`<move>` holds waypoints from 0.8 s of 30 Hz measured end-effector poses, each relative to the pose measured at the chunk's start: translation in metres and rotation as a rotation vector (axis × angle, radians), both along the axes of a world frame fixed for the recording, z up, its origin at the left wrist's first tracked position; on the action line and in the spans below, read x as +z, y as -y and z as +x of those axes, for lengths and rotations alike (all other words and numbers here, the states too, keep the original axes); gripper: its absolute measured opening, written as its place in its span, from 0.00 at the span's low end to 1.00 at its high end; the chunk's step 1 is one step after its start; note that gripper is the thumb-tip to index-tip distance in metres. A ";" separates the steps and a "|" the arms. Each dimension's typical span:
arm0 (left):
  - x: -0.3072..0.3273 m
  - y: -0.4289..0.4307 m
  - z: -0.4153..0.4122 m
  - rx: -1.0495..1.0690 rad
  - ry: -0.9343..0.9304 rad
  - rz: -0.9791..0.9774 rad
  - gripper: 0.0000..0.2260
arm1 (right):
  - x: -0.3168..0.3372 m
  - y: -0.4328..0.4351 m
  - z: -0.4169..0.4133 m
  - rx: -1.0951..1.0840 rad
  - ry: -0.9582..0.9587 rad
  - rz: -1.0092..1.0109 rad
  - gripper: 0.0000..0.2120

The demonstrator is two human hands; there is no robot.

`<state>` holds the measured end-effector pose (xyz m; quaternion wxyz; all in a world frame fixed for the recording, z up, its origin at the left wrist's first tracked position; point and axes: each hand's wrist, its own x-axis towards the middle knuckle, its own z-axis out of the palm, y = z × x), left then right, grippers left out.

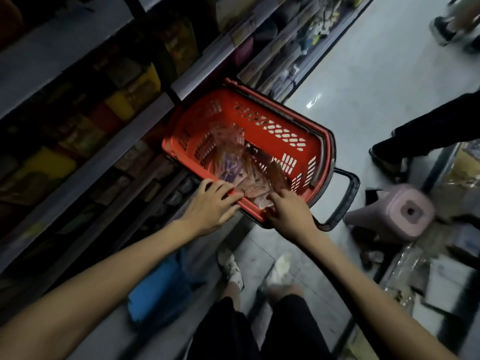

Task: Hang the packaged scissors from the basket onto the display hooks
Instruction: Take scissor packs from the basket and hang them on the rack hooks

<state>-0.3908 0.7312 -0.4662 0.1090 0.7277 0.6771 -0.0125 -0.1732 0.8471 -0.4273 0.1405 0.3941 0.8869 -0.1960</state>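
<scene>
My head camera looks steeply down, close over my hands at the red basket [283,120] on the floor.

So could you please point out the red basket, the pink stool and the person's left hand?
red basket [262,100]: head view, far rim.
pink stool [405,214]: head view, seat top.
left hand [211,203]: head view, back of the hand.
</scene>
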 end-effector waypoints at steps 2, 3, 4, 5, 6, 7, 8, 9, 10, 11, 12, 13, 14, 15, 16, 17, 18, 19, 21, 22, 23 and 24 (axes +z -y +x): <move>-0.009 -0.009 -0.010 0.026 0.025 -0.017 0.19 | -0.022 -0.020 -0.018 0.017 0.095 -0.136 0.19; -0.013 -0.015 -0.016 0.041 0.032 -0.028 0.20 | -0.035 -0.030 -0.028 0.021 0.133 -0.201 0.19; -0.016 -0.021 -0.021 0.053 0.030 -0.048 0.22 | -0.046 -0.039 -0.038 0.033 0.164 -0.251 0.18; -0.018 -0.027 -0.026 0.057 0.022 -0.070 0.24 | -0.058 -0.047 -0.048 0.049 0.181 -0.289 0.18; -0.020 -0.033 -0.031 0.052 0.011 -0.089 0.24 | -0.071 -0.055 -0.058 0.059 0.190 -0.317 0.18; -0.023 -0.040 -0.036 0.044 -0.002 -0.097 0.25 | -0.084 -0.063 -0.067 0.059 0.191 -0.339 0.18; -0.025 -0.047 -0.040 0.041 -0.007 -0.106 0.25 | -0.097 -0.071 -0.076 0.053 0.202 -0.363 0.18; -0.026 -0.054 -0.043 0.043 0.001 -0.114 0.25 | -0.110 -0.078 -0.085 0.036 0.218 -0.390 0.18; -0.027 -0.060 -0.045 0.053 0.023 -0.125 0.25 | -0.123 -0.085 -0.093 0.004 0.239 -0.420 0.17; -0.030 -0.066 -0.046 0.073 0.046 -0.128 0.26 | -0.137 -0.092 -0.100 -0.038 0.248 -0.445 0.16; -0.031 -0.071 -0.046 0.106 0.064 -0.135 0.27 | -0.149 -0.097 -0.107 -0.088 0.240 -0.456 0.16; -0.033 -0.074 -0.044 0.148 0.075 -0.142 0.27 | -0.163 -0.101 -0.111 -0.145 0.223 -0.451 0.16; -0.036 -0.076 -0.043 0.195 0.083 -0.142 0.27 | -0.173 -0.104 -0.114 -0.214 0.202 -0.440 0.17; -0.040 -0.076 -0.042 0.238 0.094 -0.138 0.24 | -0.183 -0.106 -0.115 -0.294 0.178 -0.425 0.17; -0.043 -0.077 -0.041 0.268 0.105 -0.130 0.21 | -0.192 -0.106 -0.116 -0.374 0.157 -0.406 0.17; -0.046 -0.077 -0.041 0.288 0.118 -0.124 0.18 | -0.201 -0.106 -0.117 -0.437 0.143 -0.388 0.17; -0.048 -0.078 -0.041 0.309 0.127 -0.114 0.16 | -0.207 -0.105 -0.118 -0.482 0.137 -0.383 0.17; -0.049 -0.080 -0.041 0.334 0.128 -0.100 0.15 | -0.213 -0.104 -0.120 -0.515 0.124 -0.385 0.17; -0.051 -0.080 -0.039 0.379 0.118 -0.057 0.15 | -0.223 -0.099 -0.122 -0.588 0.080 -0.392 0.19; -0.053 -0.080 -0.037 0.389 0.108 -0.039 0.15 | -0.226 -0.098 -0.123 -0.629 0.061 -0.384 0.20; -0.053 -0.080 -0.036 0.392 0.101 -0.033 0.16 | -0.229 -0.096 -0.124 -0.664 0.057 -0.368 0.19; -0.054 -0.079 -0.035 0.394 0.095 -0.033 0.16 | -0.231 -0.096 -0.124 -0.690 0.061 -0.351 0.18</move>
